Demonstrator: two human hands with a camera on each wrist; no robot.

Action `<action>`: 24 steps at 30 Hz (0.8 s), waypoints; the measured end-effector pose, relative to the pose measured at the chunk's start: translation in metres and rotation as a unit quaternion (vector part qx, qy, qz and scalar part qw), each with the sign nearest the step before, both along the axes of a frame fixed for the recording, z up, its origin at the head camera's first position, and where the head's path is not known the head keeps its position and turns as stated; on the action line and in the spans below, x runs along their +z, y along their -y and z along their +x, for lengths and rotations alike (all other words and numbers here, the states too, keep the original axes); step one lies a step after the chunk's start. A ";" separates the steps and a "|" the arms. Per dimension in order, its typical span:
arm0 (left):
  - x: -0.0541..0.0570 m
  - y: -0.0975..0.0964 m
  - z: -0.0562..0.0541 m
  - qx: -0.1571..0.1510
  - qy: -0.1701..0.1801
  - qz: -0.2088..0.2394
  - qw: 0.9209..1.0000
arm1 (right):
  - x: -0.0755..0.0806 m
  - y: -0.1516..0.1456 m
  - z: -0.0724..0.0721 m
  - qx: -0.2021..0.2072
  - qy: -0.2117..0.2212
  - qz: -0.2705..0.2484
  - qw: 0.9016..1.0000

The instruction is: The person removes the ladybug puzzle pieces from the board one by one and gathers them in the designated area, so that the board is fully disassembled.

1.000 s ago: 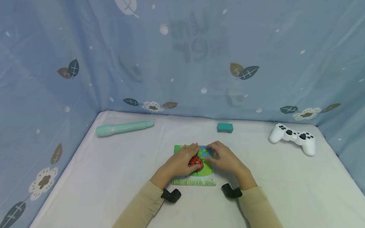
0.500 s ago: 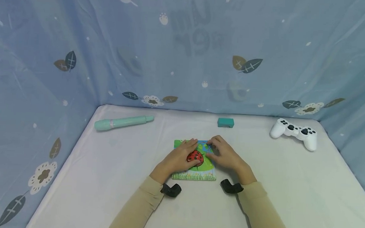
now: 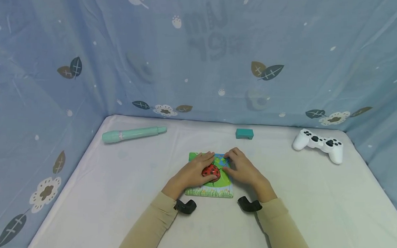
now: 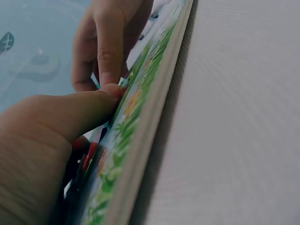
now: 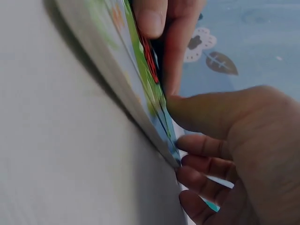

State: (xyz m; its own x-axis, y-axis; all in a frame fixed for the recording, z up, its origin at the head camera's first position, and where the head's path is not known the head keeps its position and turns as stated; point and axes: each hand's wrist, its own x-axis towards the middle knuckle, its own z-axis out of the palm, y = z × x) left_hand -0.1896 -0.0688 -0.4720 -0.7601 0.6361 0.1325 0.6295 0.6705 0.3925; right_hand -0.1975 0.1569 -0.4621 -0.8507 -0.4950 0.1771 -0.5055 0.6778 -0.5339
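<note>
A mint-green cylinder (image 3: 134, 134) lies far left. The left hand (image 3: 195, 172) rests, fingers extended and unclenched, on the ladybird board (image 3: 220, 183), flat mid-table. The right hand (image 3: 243, 170) touches its right side, fingers bent; gripping cannot be confirmed. Teal block (image 3: 244, 133) behind; white controller (image 3: 318, 142) far right.

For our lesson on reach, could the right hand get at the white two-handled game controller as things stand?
Probably yes: nothing stands on the white cloth between the right hand and the controller.
</note>
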 end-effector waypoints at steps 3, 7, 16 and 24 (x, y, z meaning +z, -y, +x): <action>0.002 0.000 0.000 0.006 0.005 -0.010 1.000 | -0.001 0.004 -0.003 -0.009 -0.004 -0.002 1.000; 0.006 -0.001 0.000 0.008 0.020 -0.008 1.000 | -0.005 0.009 -0.007 -0.023 -0.008 -0.010 1.000; 0.005 -0.002 0.000 0.004 0.027 -0.006 1.000 | -0.007 0.007 -0.005 -0.028 0.005 -0.042 0.999; 0.003 0.001 0.001 -0.003 0.016 0.004 1.000 | 0.001 0.003 0.001 -0.015 0.042 -0.048 0.998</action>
